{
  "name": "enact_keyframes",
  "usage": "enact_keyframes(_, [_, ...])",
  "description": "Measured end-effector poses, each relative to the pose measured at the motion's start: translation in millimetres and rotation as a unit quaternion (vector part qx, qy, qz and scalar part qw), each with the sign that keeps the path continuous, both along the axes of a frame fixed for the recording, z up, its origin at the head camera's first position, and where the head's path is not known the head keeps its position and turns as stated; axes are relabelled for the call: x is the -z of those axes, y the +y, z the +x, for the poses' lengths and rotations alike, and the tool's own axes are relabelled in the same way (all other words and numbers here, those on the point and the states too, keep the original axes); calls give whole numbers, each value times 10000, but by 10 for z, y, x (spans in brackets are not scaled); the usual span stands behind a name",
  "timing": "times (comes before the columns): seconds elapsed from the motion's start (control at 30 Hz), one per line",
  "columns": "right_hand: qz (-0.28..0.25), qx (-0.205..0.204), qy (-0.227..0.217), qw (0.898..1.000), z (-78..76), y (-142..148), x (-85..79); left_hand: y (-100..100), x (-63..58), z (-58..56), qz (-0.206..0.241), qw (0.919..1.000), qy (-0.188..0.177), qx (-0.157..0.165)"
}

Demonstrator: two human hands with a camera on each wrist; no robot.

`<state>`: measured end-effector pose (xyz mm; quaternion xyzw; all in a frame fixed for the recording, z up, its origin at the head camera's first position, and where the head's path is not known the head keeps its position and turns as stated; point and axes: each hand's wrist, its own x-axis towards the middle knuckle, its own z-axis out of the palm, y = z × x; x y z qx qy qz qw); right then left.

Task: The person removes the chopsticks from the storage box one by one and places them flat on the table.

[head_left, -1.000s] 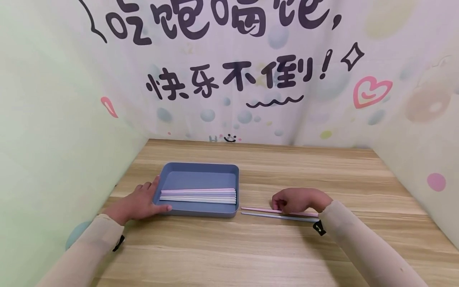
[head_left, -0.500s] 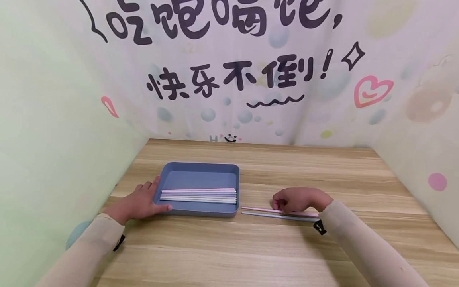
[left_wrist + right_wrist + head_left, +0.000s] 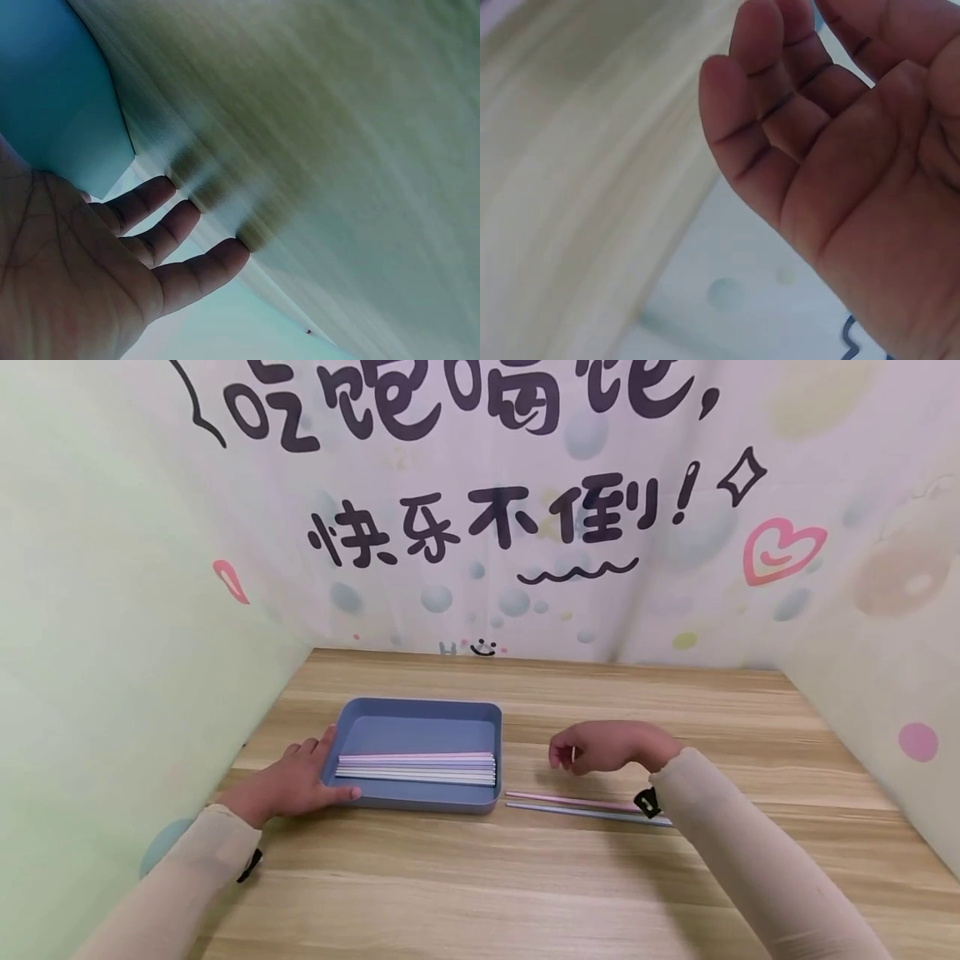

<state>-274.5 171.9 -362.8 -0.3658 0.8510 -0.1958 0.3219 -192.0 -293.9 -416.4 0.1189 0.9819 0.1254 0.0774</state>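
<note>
Head view: the left hand [image 3: 288, 785], grip loose, touches the blue tray [image 3: 423, 724]; a row of chopsticks [image 3: 416, 768] lies inside; rightward, loose pink and blue chopsticks [image 3: 570, 801] lie on the bench [image 3: 420, 877], partly hidden behind the right forearm [image 3: 731, 814]; the right hand [image 3: 603, 747], grip released, hovers beyond.

On the table [image 3: 450, 885], a tray [image 3: 420, 733] holds a bundle of chopsticks [image 3: 416, 768] in its nearer half; the left hand [image 3: 292, 785] touches its left end; two loose chopsticks [image 3: 577, 812] lie rightward, the right hand [image 3: 603, 745] behind them.
</note>
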Motion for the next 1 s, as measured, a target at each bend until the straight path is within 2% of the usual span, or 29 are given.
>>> enact_keyframes(0.2, [28,-239,202,9995,-86,-328,-154,2,-30,13,-12,10000,-50,-34])
enact_keyframes(0.5, [289,-612,583,9960,-200,-843,-292,9,-14,12,41,10000,50,-2])
enact_keyframes(0.8, [534,-784,750,9927,-276,-1292,-293,1,-2,11,-21,10000,21,-50])
enact_keyframes(1.0, [403,-686,436,9959,-325,-1511,-198,-3,15,-11,-48,9999,-56,-89])
